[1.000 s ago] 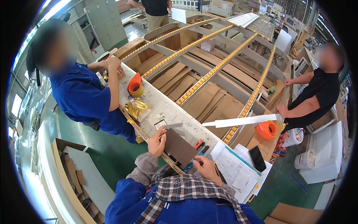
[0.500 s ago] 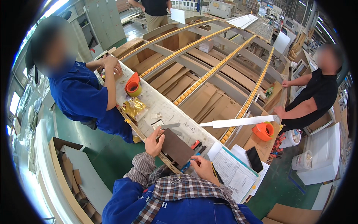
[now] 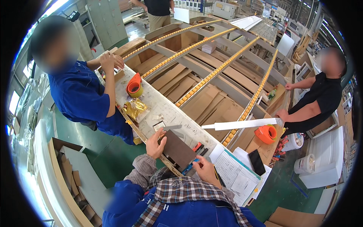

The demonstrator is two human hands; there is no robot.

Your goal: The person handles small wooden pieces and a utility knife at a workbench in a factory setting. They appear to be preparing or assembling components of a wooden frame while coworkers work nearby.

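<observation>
A dark brown flat rectangular board (image 3: 180, 150) lies tilted over the near edge of the white workbench. My left hand (image 3: 155, 145) is at its upper left edge, with thumb and fingers curved around that side. By the lower right corner, my right hand (image 3: 206, 170) has its fingers pinched at the end of a slim blue tool (image 3: 188, 167); its exact kind is too small to tell. A red-and-black tool (image 3: 197, 146) rests just beyond the board. Metal angled strips (image 3: 175, 131) lie past the board's far corner.
Papers on a clipboard (image 3: 236, 176) and a black phone (image 3: 256, 162) are at right. Orange tape dispensers (image 3: 134, 86) (image 3: 266, 134) and a yellow foil bag (image 3: 136, 109) sit on the surfaces. Roller tracks (image 3: 211, 81) stretch beyond. Co-workers stand left, right and at the back.
My right hand shifts slightly, and more of the blue tool shows beside the board. The left co-worker's hands have risen a little.
</observation>
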